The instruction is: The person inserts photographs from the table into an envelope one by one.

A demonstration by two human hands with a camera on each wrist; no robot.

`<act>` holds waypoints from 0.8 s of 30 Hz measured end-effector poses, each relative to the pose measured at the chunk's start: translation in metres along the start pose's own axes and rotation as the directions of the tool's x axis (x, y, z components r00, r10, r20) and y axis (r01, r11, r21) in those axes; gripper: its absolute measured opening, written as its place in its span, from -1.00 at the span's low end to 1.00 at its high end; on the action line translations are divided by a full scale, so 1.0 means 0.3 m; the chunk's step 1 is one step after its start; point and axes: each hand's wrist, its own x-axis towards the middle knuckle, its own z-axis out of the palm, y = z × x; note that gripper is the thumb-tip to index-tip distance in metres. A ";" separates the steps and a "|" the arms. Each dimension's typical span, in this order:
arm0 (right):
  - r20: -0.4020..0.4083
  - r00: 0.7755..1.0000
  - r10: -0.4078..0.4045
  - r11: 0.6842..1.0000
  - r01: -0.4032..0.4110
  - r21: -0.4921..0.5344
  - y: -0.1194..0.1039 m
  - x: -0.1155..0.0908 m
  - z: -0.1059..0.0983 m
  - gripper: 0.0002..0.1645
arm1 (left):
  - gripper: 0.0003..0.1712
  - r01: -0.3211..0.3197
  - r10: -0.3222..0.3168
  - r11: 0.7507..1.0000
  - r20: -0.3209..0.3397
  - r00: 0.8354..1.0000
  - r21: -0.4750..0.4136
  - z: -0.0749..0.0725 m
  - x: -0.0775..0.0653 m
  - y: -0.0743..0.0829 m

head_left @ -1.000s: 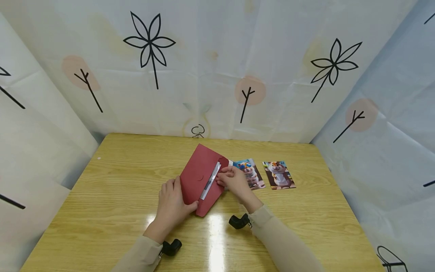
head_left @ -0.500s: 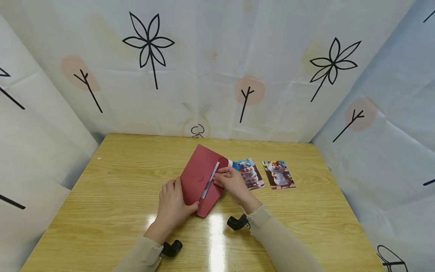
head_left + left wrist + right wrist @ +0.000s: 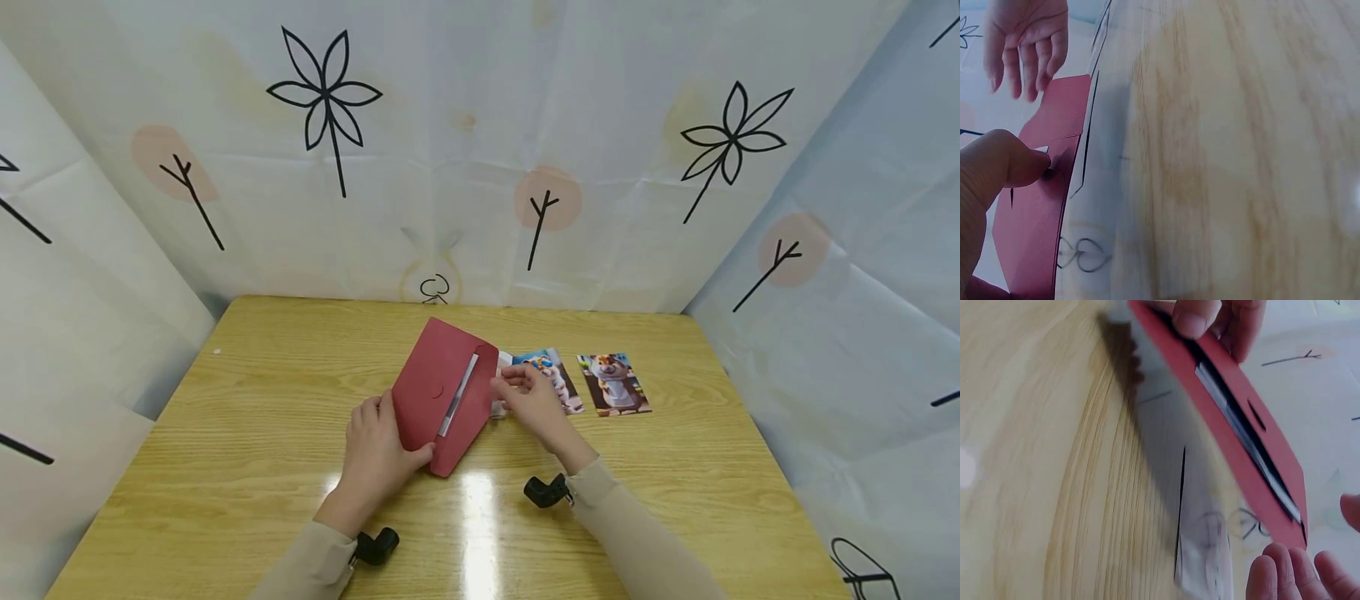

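My left hand (image 3: 375, 442) grips a red envelope (image 3: 427, 379) by its lower left edge, thumb on the near face. The envelope is tilted above the table with its flap (image 3: 472, 412) unfolded to the right. A thin strip of white-edged paper or cards (image 3: 458, 396) shows in its opening; the rest is hidden inside. My right hand (image 3: 540, 408) is beside the flap's right edge, holding nothing. In the left wrist view, the right hand (image 3: 1032, 37) has its fingers extended. In the right wrist view, its fingertips (image 3: 1294, 562) are at the flap's end, contact unclear.
A picture card (image 3: 566, 387) of a furry animal lies behind my right hand, partly covered. Another animal card (image 3: 614, 385) lies farther right. Something whitish (image 3: 504, 362) peeks out behind the flap. Printed cloth walls (image 3: 450, 208) border the wooden table (image 3: 285, 400) at back and sides.
My right hand has drawn back to the right from the envelope's opening. The paper strip showing there has become narrower. My left hand keeps its grip, with the envelope shifted slightly left.
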 end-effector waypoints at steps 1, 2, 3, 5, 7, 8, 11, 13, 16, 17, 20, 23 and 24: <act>-0.011 1.000 -0.004 0.999 0.004 -0.034 0.007 0.001 -0.017 -0.47 | 0.26 -0.001 0.001 1.000 0.000 1.000 0.001 0.000 0.000 -0.002; -0.020 1.000 -0.005 0.998 0.004 -0.059 0.012 0.001 -0.035 -0.45 | 0.27 0.000 0.000 1.000 0.003 1.000 0.001 0.000 0.000 -0.004; -0.029 1.000 -0.004 0.996 0.001 -0.090 0.017 -0.001 -0.052 -0.43 | 0.27 0.001 -0.001 1.000 0.005 1.000 0.001 0.000 0.000 -0.005; -0.041 0.999 0.001 0.992 -0.006 -0.125 0.027 -0.004 -0.089 -0.39 | 0.26 0.001 -0.001 1.000 0.008 1.000 -0.002 0.002 0.000 -0.007; -0.053 0.999 0.005 0.989 -0.013 -0.149 0.035 -0.008 -0.125 -0.33 | 0.26 0.001 -0.001 1.000 0.009 1.000 -0.007 0.004 0.000 -0.009; -0.057 0.998 0.005 0.987 -0.014 -0.157 0.038 -0.010 -0.143 -0.31 | 0.26 0.001 -0.001 1.000 0.009 1.000 -0.007 0.005 0.001 -0.009; -0.085 0.996 0.000 0.979 -0.018 -0.205 0.047 -0.015 -0.192 -0.28 | 0.25 -0.001 0.001 1.000 0.008 1.000 -0.010 0.008 0.002 -0.010; -0.105 0.994 0.003 0.970 -0.028 -0.240 0.048 -0.019 -0.220 -0.29 | 0.24 -0.003 0.003 1.000 0.007 1.000 -0.010 0.008 0.003 -0.011; -0.130 0.991 0.017 0.961 -0.052 -0.272 0.052 -0.023 -0.257 -0.29 | 0.24 -0.004 0.004 1.000 0.007 1.000 -0.008 0.007 0.003 -0.011; -0.133 0.991 0.024 0.960 -0.060 -0.272 0.052 -0.025 -0.268 -0.29 | 0.25 -0.005 0.005 1.000 0.007 1.000 -0.008 0.007 0.004 -0.012; -0.151 0.988 0.042 0.960 -0.082 -0.269 0.053 -0.029 -0.294 -0.27 | 0.26 -0.006 0.006 1.000 0.010 1.000 -0.010 0.007 0.004 -0.012; -0.166 0.985 0.047 0.955 -0.093 -0.283 0.054 -0.035 -0.312 -0.23 | 0.26 -0.005 0.006 1.000 0.014 1.000 -0.016 0.005 0.003 -0.012; -0.174 0.984 0.046 0.953 -0.096 -0.289 0.056 -0.037 -0.318 -0.22 | 0.26 -0.005 0.006 1.000 0.015 1.000 -0.018 0.004 0.003 -0.011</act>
